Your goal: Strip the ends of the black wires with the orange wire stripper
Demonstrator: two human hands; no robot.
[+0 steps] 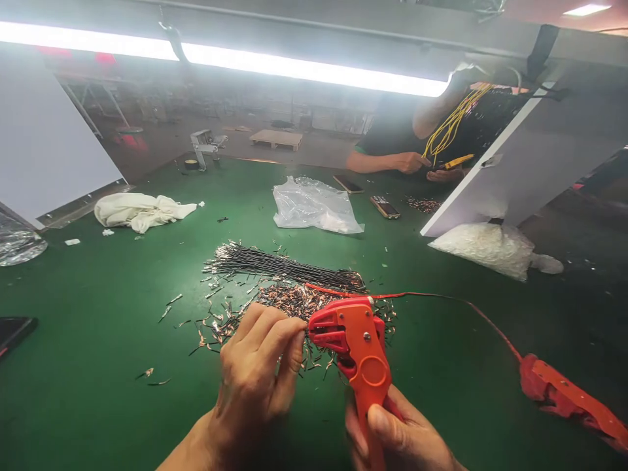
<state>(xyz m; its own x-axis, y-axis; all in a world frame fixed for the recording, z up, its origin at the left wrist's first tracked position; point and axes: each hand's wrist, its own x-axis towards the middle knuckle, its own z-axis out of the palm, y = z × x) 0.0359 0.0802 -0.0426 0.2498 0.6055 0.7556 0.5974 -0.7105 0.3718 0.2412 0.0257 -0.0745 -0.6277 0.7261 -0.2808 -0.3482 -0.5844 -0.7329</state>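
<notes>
My right hand [397, 428] is wrapped round the handle of a red-orange wire stripper [366, 353], whose jaws point left. Thumb and fingers of my left hand [262, 356] pinch together right at the jaws' tip; what they hold is too small to make out. Behind the tool lies a bundle of black wires [284, 265]. Beneath and around my left fingertips spreads a heap of short black and copper scraps [294, 299]. A thin red strip [422, 294] runs from behind the stripper to a second red tool [572, 392] at the right.
A clear plastic bag [314, 206], a phone [385, 207] and a white cloth [142, 210] lie farther back on the green table [98, 314]. A filled bag [490, 248] is at right. Across the table, a person's hands [409, 162] hold yellow wires [454, 124] and a yellow tool.
</notes>
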